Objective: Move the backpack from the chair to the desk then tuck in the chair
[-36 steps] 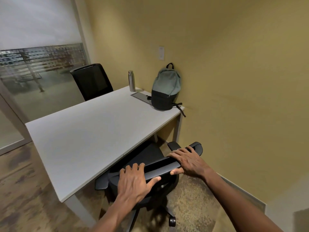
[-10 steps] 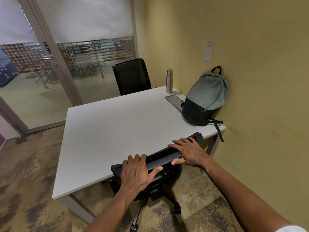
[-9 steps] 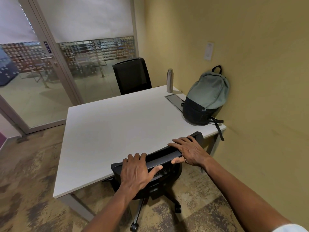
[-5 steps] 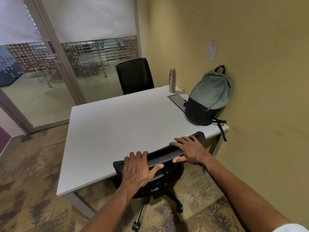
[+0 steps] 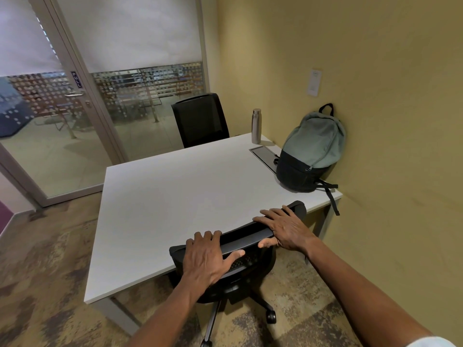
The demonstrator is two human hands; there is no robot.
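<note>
A green-and-black backpack (image 5: 313, 151) stands upright on the far right corner of the white desk (image 5: 175, 196), leaning against the yellow wall. The black office chair (image 5: 248, 269) is pushed under the desk's near edge; its seat is hidden and only the backrest, base and castors show. My left hand (image 5: 208, 259) grips the left part of the backrest's top edge, fingers over it and thumb on the near side. My right hand (image 5: 283, 226) holds the right part of the same edge.
A steel bottle (image 5: 256, 126) and a flush cable hatch (image 5: 265, 156) are on the desk near the backpack. A second black chair (image 5: 200, 120) stands at the far side. A glass door and partition (image 5: 75, 116) are at the left; patterned carpet covers the floor.
The chair has gone from angled beside the desk to tucked under its near edge, both hands staying on the backrest. The view has shifted slightly in the last second.
</note>
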